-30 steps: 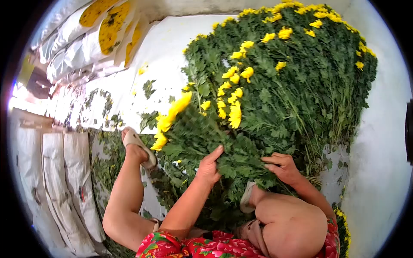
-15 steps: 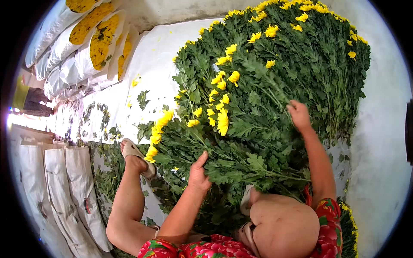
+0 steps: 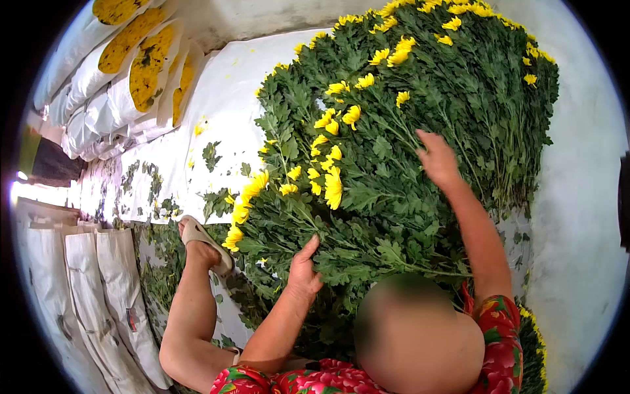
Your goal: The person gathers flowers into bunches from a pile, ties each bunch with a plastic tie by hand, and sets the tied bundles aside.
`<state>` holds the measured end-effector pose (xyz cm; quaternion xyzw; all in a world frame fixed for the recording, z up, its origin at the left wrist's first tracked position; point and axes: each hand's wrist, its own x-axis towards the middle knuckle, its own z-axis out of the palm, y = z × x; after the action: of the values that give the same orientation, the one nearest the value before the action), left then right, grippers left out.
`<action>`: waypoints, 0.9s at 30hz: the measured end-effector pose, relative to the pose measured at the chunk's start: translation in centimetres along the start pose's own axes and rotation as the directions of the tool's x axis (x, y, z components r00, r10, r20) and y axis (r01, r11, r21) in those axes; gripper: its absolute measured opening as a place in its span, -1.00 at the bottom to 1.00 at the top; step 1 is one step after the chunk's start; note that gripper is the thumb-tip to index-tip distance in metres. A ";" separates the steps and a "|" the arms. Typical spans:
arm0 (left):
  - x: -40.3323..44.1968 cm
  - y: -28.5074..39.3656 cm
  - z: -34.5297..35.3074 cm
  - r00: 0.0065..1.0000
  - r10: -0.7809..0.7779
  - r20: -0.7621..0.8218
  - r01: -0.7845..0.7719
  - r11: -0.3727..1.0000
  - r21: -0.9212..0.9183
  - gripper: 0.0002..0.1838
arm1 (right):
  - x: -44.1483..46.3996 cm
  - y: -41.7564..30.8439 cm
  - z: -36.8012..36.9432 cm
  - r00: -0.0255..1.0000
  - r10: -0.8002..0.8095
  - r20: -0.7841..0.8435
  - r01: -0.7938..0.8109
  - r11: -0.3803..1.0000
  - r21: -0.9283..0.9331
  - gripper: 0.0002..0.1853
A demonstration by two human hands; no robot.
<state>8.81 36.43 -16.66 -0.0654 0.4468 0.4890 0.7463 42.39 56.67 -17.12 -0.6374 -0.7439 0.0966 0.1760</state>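
Observation:
My left hand (image 3: 304, 269) is closed around a bunch of yellow chrysanthemums (image 3: 328, 246); its blooms point left and the cut stems run right, across my lap. Over the large pile of chrysanthemums (image 3: 472, 111), my right hand (image 3: 436, 157) has its fingers extended near the lower end of a leafy stem. That stem lies among the others, its flowers toward the upper left. Loose blooms of the pile line its left and top edges. Leaves partly hide the fingers of my left hand.
White wrapped bundles of yellow flowers (image 3: 147, 75) lie stacked at upper left. Folded white sacks (image 3: 85, 289) are at lower left. Scattered leaves (image 3: 154, 180) cover the white sheet (image 3: 239, 79) and floor. A pale wall (image 3: 577, 197) stands at right. Another person's dark clothing (image 3: 56, 164) shows at far left.
My right hand has shifted a little left and its fingers have straightened. The chrysanthemum stem that was blurred in it now rests on the pile. My left hand keeps its hold.

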 end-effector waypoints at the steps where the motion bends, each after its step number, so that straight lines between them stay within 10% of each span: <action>1: 0.1 -0.2 -0.1 1.000 -0.003 0.000 0.003 1.000 0.005 -0.51 | 0.0 0.7 3.0 0.999 0.023 0.025 -0.021 0.997 -0.068 -0.42; 4: -0.1 -0.1 -0.2 0.999 0.009 0.038 -0.008 1.000 -0.007 -0.50 | 0.4 0.8 4.3 0.989 0.119 0.084 -0.104 0.981 -0.163 -0.47; 10: -0.4 0.3 -1.5 0.998 0.004 0.056 -0.002 0.999 -0.046 -0.50 | 1.6 2.9 -1.2 0.937 0.296 0.185 -0.349 0.796 0.494 -0.58; 14: -1.1 0.8 -0.5 1.000 -0.018 -0.011 0.018 0.999 -0.029 -0.50 | 1.3 3.5 -4.9 0.946 0.241 0.218 -0.320 0.805 0.499 -0.57; 22: -1.4 1.2 0.1 0.998 -0.027 -0.062 0.030 0.998 0.050 -0.48 | 4.9 3.0 -10.6 0.935 -0.157 -0.317 0.145 0.988 -0.061 -0.64; 27: -1.6 0.9 -0.4 0.998 -0.004 -0.062 0.007 0.999 0.054 -0.48 | 8.7 3.9 -11.7 0.873 -0.335 -0.355 0.157 0.882 -0.445 -0.70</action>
<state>7.68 35.59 -15.43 -0.0615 0.4826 0.4725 0.7349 49.41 64.93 -6.57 -0.5630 -0.7682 -0.2219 0.2088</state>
